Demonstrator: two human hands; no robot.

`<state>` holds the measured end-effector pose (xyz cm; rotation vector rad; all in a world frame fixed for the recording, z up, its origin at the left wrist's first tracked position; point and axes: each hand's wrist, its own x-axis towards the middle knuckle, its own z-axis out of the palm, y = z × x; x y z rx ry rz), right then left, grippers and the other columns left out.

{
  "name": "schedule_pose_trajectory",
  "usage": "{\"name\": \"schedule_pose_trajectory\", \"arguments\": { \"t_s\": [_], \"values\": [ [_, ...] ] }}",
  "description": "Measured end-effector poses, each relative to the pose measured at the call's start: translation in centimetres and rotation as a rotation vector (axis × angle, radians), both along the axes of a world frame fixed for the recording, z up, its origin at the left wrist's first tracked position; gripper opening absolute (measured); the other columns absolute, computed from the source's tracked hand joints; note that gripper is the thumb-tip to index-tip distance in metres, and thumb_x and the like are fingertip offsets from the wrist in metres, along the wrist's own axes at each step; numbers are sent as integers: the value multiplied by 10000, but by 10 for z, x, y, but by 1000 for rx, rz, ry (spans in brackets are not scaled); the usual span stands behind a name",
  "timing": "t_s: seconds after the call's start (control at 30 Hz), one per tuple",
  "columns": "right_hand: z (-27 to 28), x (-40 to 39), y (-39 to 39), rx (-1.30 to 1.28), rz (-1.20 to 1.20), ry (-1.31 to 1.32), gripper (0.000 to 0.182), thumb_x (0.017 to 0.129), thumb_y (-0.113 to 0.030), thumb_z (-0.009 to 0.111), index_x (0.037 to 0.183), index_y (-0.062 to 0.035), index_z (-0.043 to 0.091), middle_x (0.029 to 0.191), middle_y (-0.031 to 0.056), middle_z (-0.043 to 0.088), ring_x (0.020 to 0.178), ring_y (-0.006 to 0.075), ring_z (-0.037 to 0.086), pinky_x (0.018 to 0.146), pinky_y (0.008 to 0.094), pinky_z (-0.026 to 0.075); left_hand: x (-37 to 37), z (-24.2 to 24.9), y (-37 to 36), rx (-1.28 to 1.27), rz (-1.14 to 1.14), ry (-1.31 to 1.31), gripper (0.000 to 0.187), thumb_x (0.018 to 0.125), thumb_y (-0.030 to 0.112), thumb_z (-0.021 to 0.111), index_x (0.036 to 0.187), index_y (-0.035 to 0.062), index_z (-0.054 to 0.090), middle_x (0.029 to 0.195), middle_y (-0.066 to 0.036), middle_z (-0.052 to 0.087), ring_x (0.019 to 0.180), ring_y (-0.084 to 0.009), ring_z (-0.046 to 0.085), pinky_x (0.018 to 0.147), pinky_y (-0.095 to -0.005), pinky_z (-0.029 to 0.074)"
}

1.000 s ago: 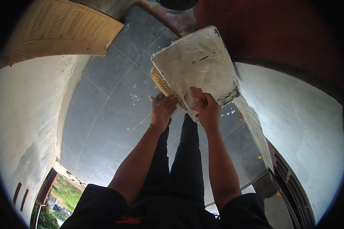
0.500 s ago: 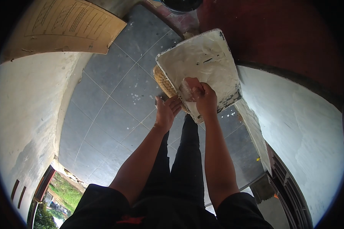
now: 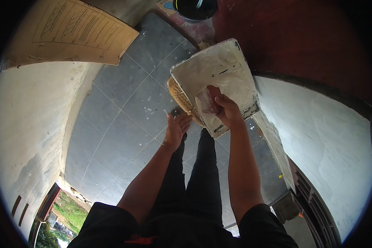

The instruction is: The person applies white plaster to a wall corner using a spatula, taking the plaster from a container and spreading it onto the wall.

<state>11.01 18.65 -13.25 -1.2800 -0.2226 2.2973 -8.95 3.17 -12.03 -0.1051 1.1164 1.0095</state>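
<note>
A reddish, flat putty scraper (image 3: 211, 96) with a white smear on its left side is gripped in my right hand (image 3: 228, 110), over the near half of a square tray (image 3: 229, 62). White putty-like paste coats the tray, with dark chipped patches along its rim. My left hand (image 3: 177, 129) holds nothing; its fingers are spread by the tray's lower left edge. From under that edge sticks out a tan piece with a woven pattern (image 3: 178, 96), its fingertips close by.
Grey floor tiles (image 3: 115, 128) carry white splatters. A dark bucket (image 3: 195, 9) stands beyond the tray. Cardboard (image 3: 82, 31) leans at upper left, over a pale wall (image 3: 33, 124). Another white wall (image 3: 314, 136) rises on the right, near a dark red surface (image 3: 293, 37).
The scraper has turned and shifted slightly right with my right hand, showing more of its face. My left hand has moved slightly left and down, away from the tray edge.
</note>
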Motion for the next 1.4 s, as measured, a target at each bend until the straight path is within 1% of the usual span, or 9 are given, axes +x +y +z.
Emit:
{"name": "schedule_pose_trajectory", "arguments": {
  "t_s": [0.13, 0.33, 0.6, 0.63, 0.83, 0.93, 1.07, 1.23, 1.4],
  "values": [
    [45, 18, -13, 50, -25, 122, 568, 989, -107, 632, 1498, 14, 413, 1336, 115, 605, 1166, 244, 651, 1036, 449, 547, -19, 19, -29, -26, -26, 52, 1124, 930, 869, 170, 1549, -56, 326, 1564, -246, 437, 1480, -346, 389, 1246, -447, 233],
    [197, 27, -26, 209, -124, 86, 566, 988, -84, 605, 1509, -2, 401, 1335, 125, 605, 1198, 253, 647, 1045, 428, 543, -32, 77, -39, -7, -22, 92, 1068, 957, 836, 169, 1527, -44, 372, 1517, -231, 504, 1449, -321, 445, 1225, -432, 285],
    [395, 55, -5, 507, -273, 223, 686, 902, -189, 625, 1530, -55, 383, 1258, 151, 617, 1064, 283, 664, 905, 436, 579, -9, 211, 98, 397, -114, 283, 918, 1034, 729, 174, 1501, -23, 415, 1490, -211, 532, 1421, -317, 476, 1221, -436, 293],
    [416, 68, -1, 493, -325, 351, 595, 930, -37, 563, 1506, -24, 412, 1360, 205, 602, 1185, 353, 659, 899, 535, 604, 0, 225, 121, 480, -116, 318, 894, 1040, 716, 165, 1505, -2, 423, 1491, -207, 533, 1420, -314, 477, 1218, -441, 298],
    [617, 123, 5, 880, -332, 348, 536, 1059, -217, 478, 1561, -92, 340, 1485, 173, 521, 1303, 340, 583, 1037, 559, 523, 77, 418, 236, 1067, 1, 415, 798, 1074, 642, 230, 1501, -3, 428, 1486, -195, 526, 1422, -311, 469, 1219, -432, 289],
    [719, 149, -8, 1101, -441, 151, 551, 1124, -443, 281, 1550, -99, 345, 1520, 138, 499, 1350, 349, 544, 1075, 554, 493, 123, 565, 247, 1440, 96, 355, 758, 1094, 578, 289, 1503, -48, 410, 1503, -213, 501, 1420, -303, 461, 1203, -407, 309],
    [838, 175, -23, 1374, -634, 70, 556, 1132, -441, 225, 1523, -69, 357, 1495, 169, 508, 1321, 359, 567, 1057, 555, 523, 174, 699, 277, 1955, 208, 454, 687, 1109, 468, 372, 1489, -104, 400, 1497, -248, 496, 1433, -320, 446, 1201, -418, 316],
    [970, 203, -44, 1863, -804, -125, 464, 1121, -320, 263, 1423, -4, 419, 1424, 197, 535, 1266, 352, 598, 1011, 514, 567, 213, 869, 288, 2284, 404, 1170, 662, 1049, 424, 547, 1480, -62, 423, 1563, -300, 380, 1495, -444, 321, 1215, -501, 300],
    [1056, 236, -33, 2156, -963, -437, 471, 1098, -323, 372, 1403, 32, 428, 1379, 178, 532, 1219, 324, 599, 990, 484, 561, 247, 969, 305, 2373, 701, 1745, 757, 988, 499, 621, 1524, 10, 402, 1617, -229, 324, 1513, -427, 286, 1241, -529, 251]
  ]
}}
